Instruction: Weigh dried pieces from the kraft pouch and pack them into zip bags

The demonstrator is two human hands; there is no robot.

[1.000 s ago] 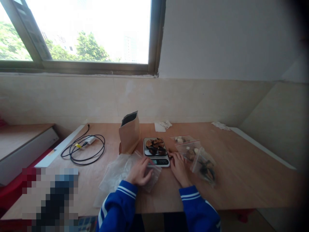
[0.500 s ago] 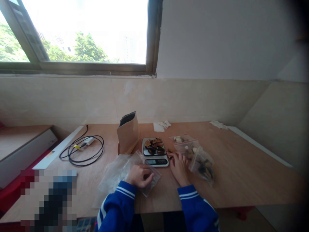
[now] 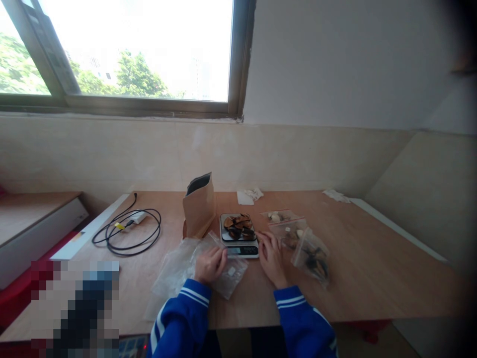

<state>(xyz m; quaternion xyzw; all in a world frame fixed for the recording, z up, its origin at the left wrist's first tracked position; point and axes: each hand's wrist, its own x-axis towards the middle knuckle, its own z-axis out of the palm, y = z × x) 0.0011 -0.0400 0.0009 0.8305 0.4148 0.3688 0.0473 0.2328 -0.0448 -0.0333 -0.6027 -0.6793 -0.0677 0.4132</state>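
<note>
A white kitchen scale [image 3: 243, 250] stands in front of me, with a heap of dried brown slices [image 3: 238, 226] with dark edges on its plate. My right hand [image 3: 272, 258] is at the scale's right edge, its fingertips pinched on what looks like one small dried slice, mostly covered by the fingers. My left hand [image 3: 209, 265] is curled closed just left of the scale's display, over a clear zip bag [image 3: 229, 286]; whether anything is inside its fingers is hidden. More clear plastic bags [image 3: 169, 271] lie to its left.
Behind the bags stands an open brown paper pouch [image 3: 199, 209]. Right of my right hand lie zip bags with dried pieces [image 3: 315, 261]. A coiled black cable [image 3: 130, 252] with a white adapter [image 3: 137, 217] is on the left. Crumpled white paper [image 3: 246, 197] lies near the wall.
My right hand has shifted slightly left and up to the scale's edge. The left hand has turned and drawn its fingers in above the clear bag.
</note>
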